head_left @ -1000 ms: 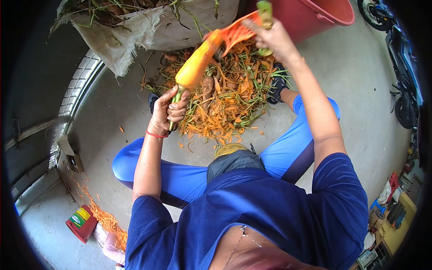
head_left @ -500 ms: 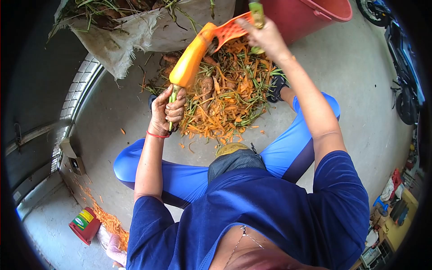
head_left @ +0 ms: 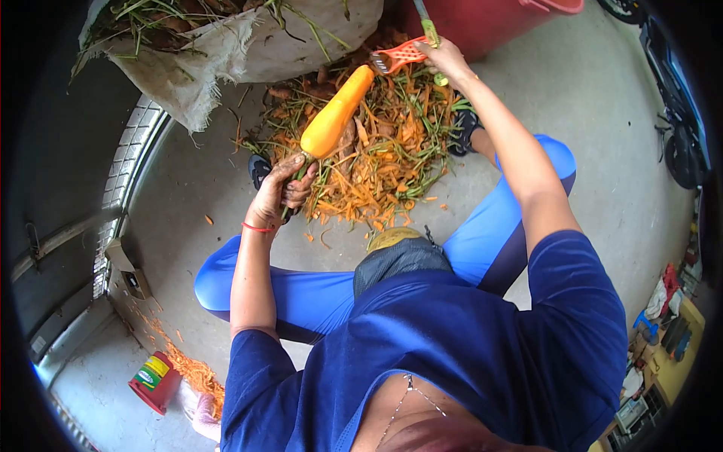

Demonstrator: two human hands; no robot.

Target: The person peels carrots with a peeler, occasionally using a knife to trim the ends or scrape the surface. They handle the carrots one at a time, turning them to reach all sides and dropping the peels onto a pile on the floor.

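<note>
My left hand is closed around the green stem of a large peeled carrot, which tilts up and to the right. In my right hand is an orange peeler with a slotted body. Its blade end is just beyond the carrot's tip, seemingly apart from it. The same hand also grips a green-handled tool, perhaps a knife, whose grey shaft points away from me. Beneath the carrot and peeler lies a heap of orange peelings mixed with green stems and some unpeeled carrots.
A white sack of unpeeled carrots stands at the far left, beside a large red tub. Behind on the left are a small red bucket and more orange shavings. A motorbike stands at the right.
The peeler has come away from the carrot's side to just past its tip. My left hand and the carrot have lowered slightly towards me, and the carrot leans further right.
</note>
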